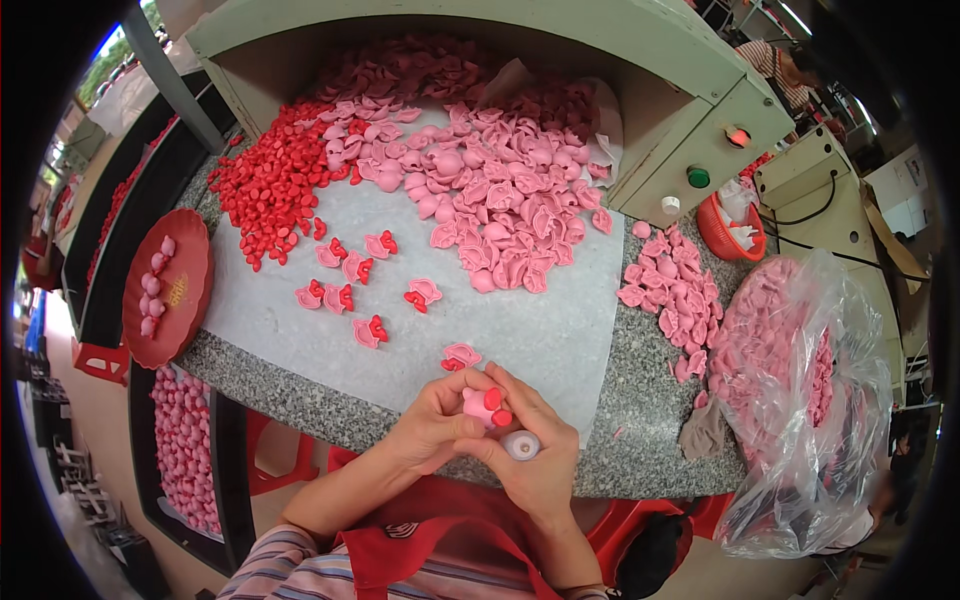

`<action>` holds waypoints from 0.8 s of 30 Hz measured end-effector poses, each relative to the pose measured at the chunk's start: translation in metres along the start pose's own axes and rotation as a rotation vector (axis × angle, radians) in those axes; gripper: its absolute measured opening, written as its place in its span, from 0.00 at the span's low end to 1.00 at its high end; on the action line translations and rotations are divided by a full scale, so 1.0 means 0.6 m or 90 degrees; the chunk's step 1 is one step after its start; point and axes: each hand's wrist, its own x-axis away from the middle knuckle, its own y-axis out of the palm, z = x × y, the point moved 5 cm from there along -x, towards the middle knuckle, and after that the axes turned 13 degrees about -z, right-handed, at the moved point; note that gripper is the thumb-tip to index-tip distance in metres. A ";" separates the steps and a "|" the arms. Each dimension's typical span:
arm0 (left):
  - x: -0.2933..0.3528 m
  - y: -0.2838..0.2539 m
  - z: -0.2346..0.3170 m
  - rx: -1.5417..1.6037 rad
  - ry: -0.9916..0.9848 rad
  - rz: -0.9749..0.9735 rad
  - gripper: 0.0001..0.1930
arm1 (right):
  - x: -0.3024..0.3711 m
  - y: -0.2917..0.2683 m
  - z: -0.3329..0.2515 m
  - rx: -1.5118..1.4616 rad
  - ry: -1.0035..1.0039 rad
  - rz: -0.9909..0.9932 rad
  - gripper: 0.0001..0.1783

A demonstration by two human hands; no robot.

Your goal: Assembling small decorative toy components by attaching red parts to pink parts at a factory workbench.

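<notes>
At the front edge of the work surface, my left hand [430, 428] is closed round a small rounded pink plastic toy part [475, 407] with red pieces [494, 399] on its right side. My right hand [542, 458] meets it from the right, its fingers against the same part. A white cylinder with a round end [521, 446], perhaps a small bottle, is gripped in the right palm; most of it is hidden. Just beyond my fingers lies a pink shell with a red piece [461, 356]. Several similar pink-and-red pairs [357, 267] are scattered farther left.
White paper [540, 335] covers part of the speckled stone table [650, 420]. Heaps of pink shells [520, 200] and red pieces [265, 185] lie under a green metal housing [660, 110]. A red dish [190, 290] stands left; a clear plastic bag [800, 440] and orange basket [715, 232] are right.
</notes>
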 end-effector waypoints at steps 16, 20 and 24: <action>-0.004 0.004 0.007 0.048 0.000 -0.016 0.17 | 0.019 -0.007 0.025 -0.218 -0.072 0.077 0.30; 0.001 -0.008 -0.001 0.113 -0.076 -0.128 0.19 | 0.014 -0.036 0.052 -0.517 0.134 -0.071 0.25; 0.004 0.001 -0.012 0.114 -0.181 -0.202 0.22 | 0.010 -0.025 0.043 -0.484 0.159 -0.210 0.21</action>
